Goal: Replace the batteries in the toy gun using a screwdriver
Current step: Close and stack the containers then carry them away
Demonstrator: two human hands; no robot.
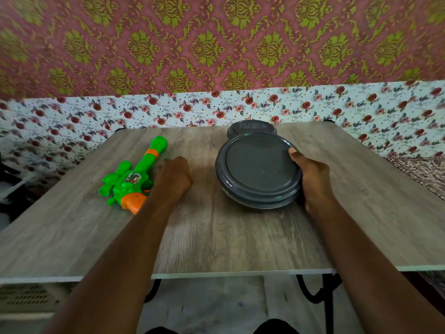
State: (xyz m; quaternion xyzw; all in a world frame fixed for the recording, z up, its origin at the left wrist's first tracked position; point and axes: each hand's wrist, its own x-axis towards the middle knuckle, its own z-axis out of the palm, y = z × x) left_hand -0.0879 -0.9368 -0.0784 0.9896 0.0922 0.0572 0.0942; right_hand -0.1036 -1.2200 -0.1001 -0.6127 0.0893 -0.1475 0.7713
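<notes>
Wooden table (pixel 216 237) holds the toy gun (pixel 134 179) just beside curled left fingers (pixel 172 163); right fingers (pixel 295 154) grip a grey container (pixel 260 165).

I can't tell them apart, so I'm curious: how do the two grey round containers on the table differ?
The front container looks larger than the back container, though it is nearer the camera. The right hand grips the front container's side; no hand touches the back container. The front container shows whole and hides part of the back container. Both are round, dark grey and lidded, on the wooden table.
</notes>
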